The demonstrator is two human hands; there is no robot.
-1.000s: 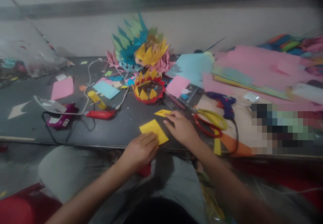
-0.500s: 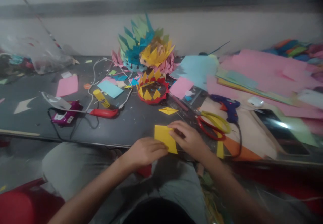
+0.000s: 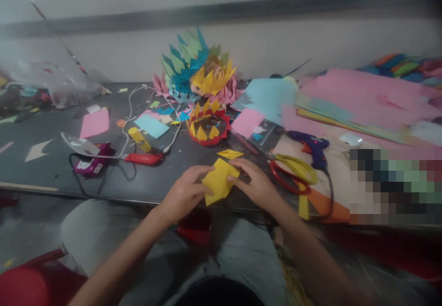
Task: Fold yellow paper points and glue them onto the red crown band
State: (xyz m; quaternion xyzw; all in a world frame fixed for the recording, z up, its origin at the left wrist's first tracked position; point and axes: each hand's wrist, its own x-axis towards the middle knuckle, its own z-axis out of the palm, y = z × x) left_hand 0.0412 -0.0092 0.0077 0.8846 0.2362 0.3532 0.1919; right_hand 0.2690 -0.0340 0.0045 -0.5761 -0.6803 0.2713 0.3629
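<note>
A sheet of yellow paper (image 3: 221,181) is held between my two hands at the table's front edge; it lies at a slant and its right corner looks bent or folded. My left hand (image 3: 188,186) grips its left side with fingers above it. My right hand (image 3: 255,181) pinches its right side between thumb and fingers. Just beyond the sheet lies a folded yellow paper diamond (image 3: 229,154). Behind that stands a red paper crown (image 3: 209,138) with yellow points. Scissors (image 3: 293,170) with red and yellow handles rest right of my right hand.
A blue glue gun (image 3: 311,145) lies at right, its cord hanging toward the table edge. At left are a yellow glue stick (image 3: 139,139), a red-handled tool (image 3: 143,158) on a white cord and a purple device (image 3: 93,161). Pink sheets (image 3: 362,99) and colourful paper crowns (image 3: 196,73) sit behind.
The yellow paper has turned to a slant and moved slightly left and up. My left hand has shifted from its lower edge to its left side; my right hand stays at the right side.
</note>
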